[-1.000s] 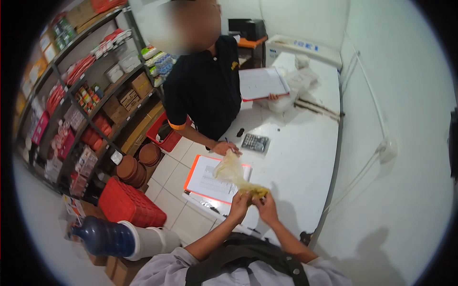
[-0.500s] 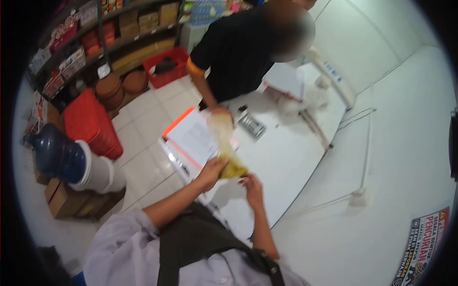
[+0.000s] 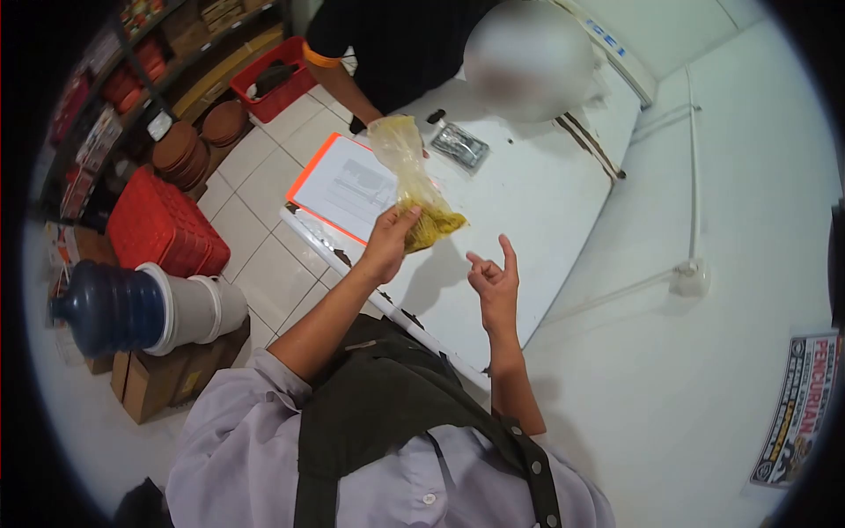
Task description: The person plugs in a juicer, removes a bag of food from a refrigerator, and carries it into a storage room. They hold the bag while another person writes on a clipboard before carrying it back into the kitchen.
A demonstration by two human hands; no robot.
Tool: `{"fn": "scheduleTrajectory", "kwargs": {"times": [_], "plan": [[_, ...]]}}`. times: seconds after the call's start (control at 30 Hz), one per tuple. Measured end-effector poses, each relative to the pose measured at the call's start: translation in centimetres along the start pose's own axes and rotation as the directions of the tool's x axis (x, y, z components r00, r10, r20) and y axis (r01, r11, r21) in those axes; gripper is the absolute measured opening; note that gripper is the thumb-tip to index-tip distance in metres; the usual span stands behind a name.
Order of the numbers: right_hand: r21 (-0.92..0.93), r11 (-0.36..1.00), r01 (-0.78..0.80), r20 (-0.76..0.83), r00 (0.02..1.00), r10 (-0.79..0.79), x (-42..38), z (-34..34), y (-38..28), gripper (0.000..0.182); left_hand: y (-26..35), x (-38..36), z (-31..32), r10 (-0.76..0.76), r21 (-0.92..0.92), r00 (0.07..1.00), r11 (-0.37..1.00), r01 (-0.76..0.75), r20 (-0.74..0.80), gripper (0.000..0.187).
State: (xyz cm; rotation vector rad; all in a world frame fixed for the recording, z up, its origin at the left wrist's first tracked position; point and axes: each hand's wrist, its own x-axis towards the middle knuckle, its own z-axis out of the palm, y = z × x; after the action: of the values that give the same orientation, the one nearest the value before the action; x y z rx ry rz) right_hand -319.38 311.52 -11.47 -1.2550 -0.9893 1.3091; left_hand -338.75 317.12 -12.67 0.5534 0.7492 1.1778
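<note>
Hands (image 3: 385, 248) parted, left (image 3: 385, 248) gripping bag (image 3: 429, 227) (yellowish); right (image 3: 496, 283) free

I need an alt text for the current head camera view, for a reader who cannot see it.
The left hand holds a clear bag of something yellow above a white table; the right hand is empty, fingers partly extended. At the table's far side, a person in black stands near papers and a calculator.

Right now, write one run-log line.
left hand: holding plastic bag; right hand: finger raised, off bag; bag: yellow contents; papers: on table
</note>
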Motion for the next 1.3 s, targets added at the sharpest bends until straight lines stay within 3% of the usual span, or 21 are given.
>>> {"fn": "scheduleTrajectory", "kwargs": {"times": [0.03, 0.1, 0.13, 0.2, 0.23, 0.3, 0.33, 0.4, 0.53, 0.6, 0.8, 0.93, 1.03, 1.2, 1.27, 1.3], "plan": [[-0.001, 1.000, -0.002, -0.027, 1.000, 0.001, 0.0, -0.3, -0.5, 0.076, -0.1, 0.1, 0.4, 0.010, -0.006, 1.000, 1.000, -0.010, 0.001, 0.029], [0.233, 0.973, 0.000, 0.029, 1.000, -0.007, 0.2, -0.9, -1.3, 0.082, -0.5, 0.2, 0.8, -0.012, -0.008, 1.000, 1.000, 0.013, 0.026, 0.029], [0.236, 0.972, 0.006, 0.017, 1.000, -0.010, 0.1, -1.1, -1.8, 0.082, -0.5, 0.2, 1.0, -0.012, 0.004, 0.999, 1.000, 0.012, 0.033, 0.029], [0.370, 0.928, 0.034, 0.189, 0.976, -0.111, 0.2, -1.4, -2.8, 0.087, -0.7, 0.2, 1.4, -0.008, 0.021, 0.999, 1.000, 0.007, 0.045, 0.029], [0.374, 0.926, 0.041, 0.186, 0.975, -0.118, 0.2, -1.0, -3.2, 0.087, -1.0, 0.3, 1.5, -0.019, 0.022, 0.999, 1.000, 0.018, 0.038, 0.029], [0.331, 0.941, -0.069, 0.080, 0.996, 0.044, 0.3, 0.1, -3.6, 0.081, -1.3, 0.3, 1.8, -0.027, 0.028, 0.999, 0.999, 0.026, 0.035, 0.028], [0.336, 0.940, -0.065, 0.076, 0.996, 0.042, 0.2, -0.2, -3.4, 0.081, -1.5, 0.1, 2.0, -0.023, 0.026, 0.999, 0.999, 0.023, 0.028, 0.028], [0.036, 0.998, -0.046, 0.076, 0.996, 0.043, 0.5, -1.4, -2.3, 0.067, -1.4, 0.5, 2.1, -0.008, 0.033, 1.000, 0.999, 0.007, 0.022, 0.028], [0.172, 0.984, -0.045, 0.110, 0.994, 0.026, -0.2, -3.0, 0.5, 0.048, -2.2, 0.3, 1.3, -0.011, 0.022, 1.000, 1.000, 0.011, -0.005, 0.030], [-0.012, 0.997, -0.073, 0.111, 0.991, 0.074, -0.6, -3.7, 2.3, 0.035, -2.7, 0.7, 1.1, -0.015, 0.065, 1.000, 0.998, 0.013, 0.022, 0.032], [-0.017, 0.999, -0.049, 0.183, 0.982, 0.052, -2.0, -3.8, 4.4, 0.026, -3.2, 0.2, 1.5, -0.058, 0.041, 0.998, 0.997, 0.058, 0.009, 0.031], [0.044, 0.996, -0.082, 0.105, 0.991, 0.077, -2.4, -3.8, 4.7, 0.023, -2.5, 0.4, 2.3, -0.065, 0.065, 0.998, 0.996, 0.064, 0.016, 0.032], [-0.019, 0.997, -0.068, 0.110, 0.991, 0.070, -2.4, -4.3, 5.7, 0.015, -2.0, 0.5, 2.7, -0.062, 0.088, 0.998, 0.994, 0.060, 0.028, 0.032], [0.062, 0.998, 0.026, 0.115, 0.993, -0.033, -2.4, -4.8, 7.1, 0.002, -1.3, 0.4, 3.2, -0.052, 0.187, 0.997, 0.982, 0.040, 0.060, 0.036], [-0.156, 0.987, 0.049, 0.083, 0.996, -0.037, -3.2, -5.3, 6.3, 0.010, -1.9, 0.8, 2.7, -0.106, 0.202, 0.994, 0.975, 0.097, 0.036, 0.038], [-0.169, 0.985, 0.026, 0.076, 0.997, -0.013, -3.2, -5.5, 6.8, 0.009, -3.2, 1.5, 1.2, -0.092, 0.308, 0.996, 0.948, 0.082, 0.018, 0.039]]}}
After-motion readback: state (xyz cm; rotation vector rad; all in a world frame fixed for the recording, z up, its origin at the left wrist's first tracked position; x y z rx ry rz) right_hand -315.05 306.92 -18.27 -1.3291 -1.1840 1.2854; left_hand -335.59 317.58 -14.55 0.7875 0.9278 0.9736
